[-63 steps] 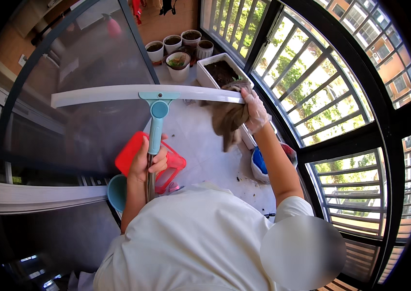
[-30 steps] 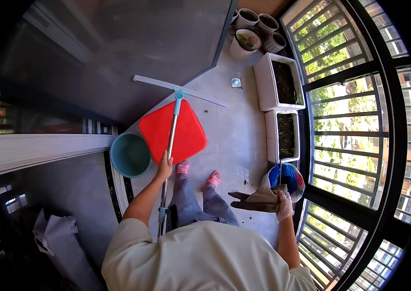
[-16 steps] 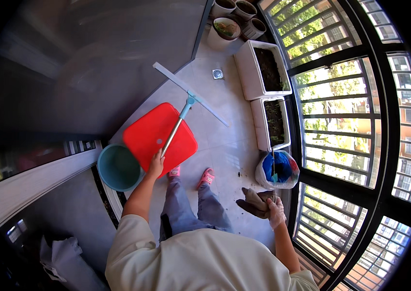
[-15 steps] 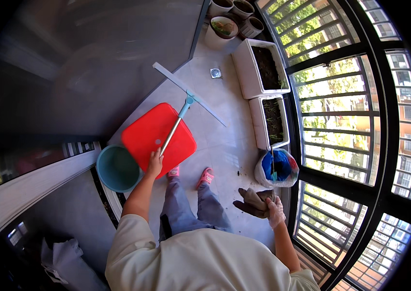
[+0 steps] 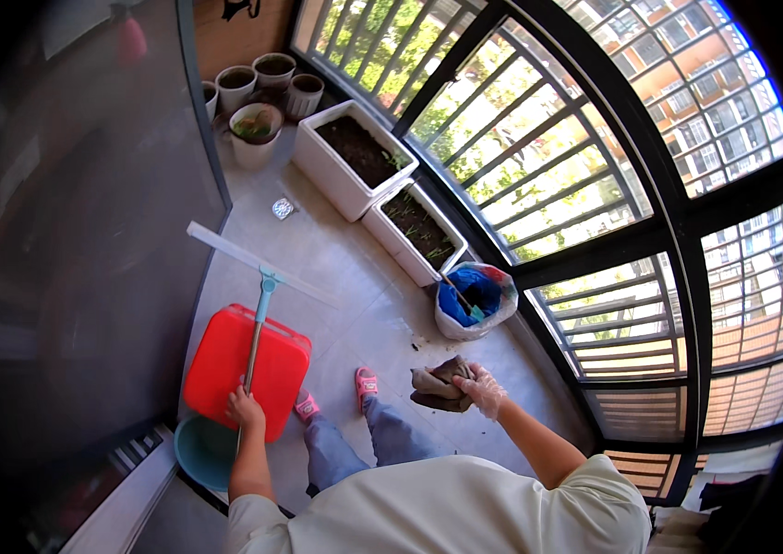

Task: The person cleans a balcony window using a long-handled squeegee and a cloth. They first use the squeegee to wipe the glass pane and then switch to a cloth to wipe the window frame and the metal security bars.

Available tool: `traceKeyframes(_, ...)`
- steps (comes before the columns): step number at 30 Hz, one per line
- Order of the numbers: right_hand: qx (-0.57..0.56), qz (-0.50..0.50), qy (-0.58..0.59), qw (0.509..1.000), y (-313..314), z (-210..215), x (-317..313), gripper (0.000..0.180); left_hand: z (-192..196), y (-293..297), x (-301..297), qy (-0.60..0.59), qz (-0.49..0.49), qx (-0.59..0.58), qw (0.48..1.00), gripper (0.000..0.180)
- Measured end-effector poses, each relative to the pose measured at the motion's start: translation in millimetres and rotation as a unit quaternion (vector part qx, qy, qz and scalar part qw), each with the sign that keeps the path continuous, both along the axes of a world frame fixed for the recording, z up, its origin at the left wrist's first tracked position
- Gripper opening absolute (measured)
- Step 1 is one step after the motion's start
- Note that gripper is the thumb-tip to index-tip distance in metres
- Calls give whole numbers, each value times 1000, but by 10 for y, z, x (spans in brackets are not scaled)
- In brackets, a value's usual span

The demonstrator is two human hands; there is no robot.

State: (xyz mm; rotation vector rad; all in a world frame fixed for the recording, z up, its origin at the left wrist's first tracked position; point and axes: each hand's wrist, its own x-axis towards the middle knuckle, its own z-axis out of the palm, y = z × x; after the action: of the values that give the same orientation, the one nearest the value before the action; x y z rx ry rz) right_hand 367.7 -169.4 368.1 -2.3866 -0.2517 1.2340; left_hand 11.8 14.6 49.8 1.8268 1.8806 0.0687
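My left hand (image 5: 246,408) is closed round the silver pole of a floor squeegee (image 5: 257,343). Its light blue joint carries a long pale blade, which reaches across the floor in front of me. Under the pole is a red plastic piece (image 5: 216,355), rectangular with rounded corners; its exact kind is unclear. My right hand (image 5: 484,391), in a thin clear plastic glove, grips a crumpled brown cloth (image 5: 441,384) above the floor. Partly covered by the red piece and my left forearm, a teal bucket (image 5: 202,454) stands at lower left.
White planter boxes of soil, one (image 5: 341,171) behind another (image 5: 401,242), line the barred window (image 5: 539,138). Beside them stands a bag-lined bin (image 5: 456,323) with a stick tool inside. Plant pots (image 5: 255,138) fill the far corner. A floor drain (image 5: 283,209) lies near the dark panel (image 5: 78,277).
My view has swung to the right, so the planters and bin appear further left. Both hands keep their hold on the squeegee and the cloth.
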Motion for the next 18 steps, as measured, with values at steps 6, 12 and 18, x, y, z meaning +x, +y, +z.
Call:
traceKeyframes(6, 119, -42, 55, 990, 49, 66, -8, 45, -43, 6, -78, -54, 12, -12, 998, 25)
traceKeyframes(12, 170, -39, 77, 982, 45, 77, 1, 43, -337, 86, -169, -84, 27, -3, 996, 26)
traceKeyframes(18, 162, -37, 94, 982, 0, 16, -15, 42, 34, 239, -67, -9, -7, -32, 999, 35)
